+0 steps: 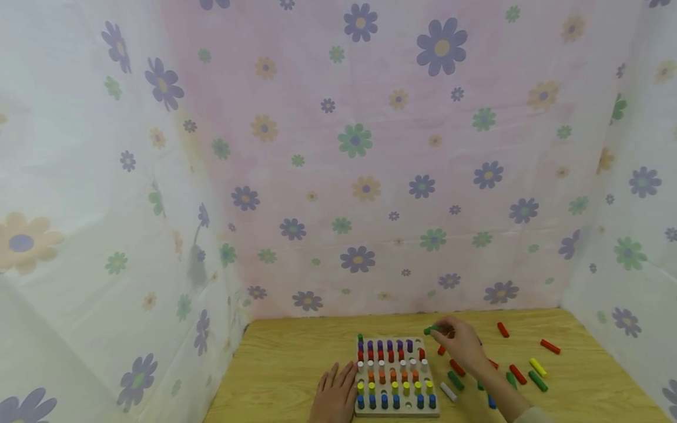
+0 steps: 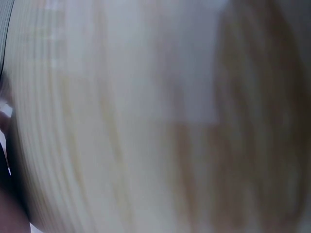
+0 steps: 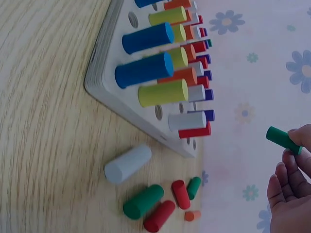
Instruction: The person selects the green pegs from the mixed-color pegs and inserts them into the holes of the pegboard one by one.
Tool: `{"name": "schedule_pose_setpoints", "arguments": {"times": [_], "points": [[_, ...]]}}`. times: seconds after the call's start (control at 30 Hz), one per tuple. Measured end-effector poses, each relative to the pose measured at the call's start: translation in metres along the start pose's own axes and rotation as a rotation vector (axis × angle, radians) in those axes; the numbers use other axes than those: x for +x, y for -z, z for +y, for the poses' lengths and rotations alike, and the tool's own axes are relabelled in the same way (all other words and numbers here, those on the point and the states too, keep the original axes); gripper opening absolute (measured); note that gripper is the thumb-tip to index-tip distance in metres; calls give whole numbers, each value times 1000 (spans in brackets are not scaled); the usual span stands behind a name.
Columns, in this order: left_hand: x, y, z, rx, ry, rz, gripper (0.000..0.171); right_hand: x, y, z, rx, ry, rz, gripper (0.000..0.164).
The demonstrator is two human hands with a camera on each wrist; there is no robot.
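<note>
My right hand (image 1: 462, 345) pinches a green peg (image 3: 281, 138) between thumb and fingertips, above the far right corner of a pale wooden pegboard (image 1: 398, 413). Rows of coloured pegs stand upright in the board: blue at the front, then yellow, orange, white, red and purple. One green peg (image 1: 360, 338) stands at the far left corner. Several holes show no peg. Flat beside the board's left edge rests my left hand (image 1: 334, 395), its fingers extended. The left wrist view is a blur of wood grain, with only a sliver of that hand at its left edge.
Loose pegs lie right of the board, among them a white peg (image 1: 448, 392), a green peg (image 1: 455, 380), a yellow peg (image 1: 538, 368) and several red ones, including a far red peg (image 1: 550, 346). Flower-patterned sheets (image 1: 365, 223) enclose the wooden table (image 1: 285, 352) at the back and sides.
</note>
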State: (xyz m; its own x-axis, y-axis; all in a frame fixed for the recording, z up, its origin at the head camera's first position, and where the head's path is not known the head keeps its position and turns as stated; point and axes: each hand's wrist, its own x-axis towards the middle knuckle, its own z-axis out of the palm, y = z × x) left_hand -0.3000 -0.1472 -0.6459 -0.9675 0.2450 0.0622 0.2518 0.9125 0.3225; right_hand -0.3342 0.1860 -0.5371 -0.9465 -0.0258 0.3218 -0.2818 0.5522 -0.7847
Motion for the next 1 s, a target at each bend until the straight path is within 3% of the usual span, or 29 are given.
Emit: {"name": "schedule_pose_setpoints", "arguments": {"times": [0.2,0.47,0.7,1.0], "points": [[-1,3,2,-16,-9,-17,58,2,-16,2,78,-37,-28,8],[-2,4,1,-30,-4,-21,58,3,-36,-2,73,21,-14,8],[-2,0,-2,-20,-21,16,58,1,-51,-9,110,-24,-61,5],[-2,0,-1,-14,-10,3,58,-2,-73,-10,140,-87,-114,6]]}}
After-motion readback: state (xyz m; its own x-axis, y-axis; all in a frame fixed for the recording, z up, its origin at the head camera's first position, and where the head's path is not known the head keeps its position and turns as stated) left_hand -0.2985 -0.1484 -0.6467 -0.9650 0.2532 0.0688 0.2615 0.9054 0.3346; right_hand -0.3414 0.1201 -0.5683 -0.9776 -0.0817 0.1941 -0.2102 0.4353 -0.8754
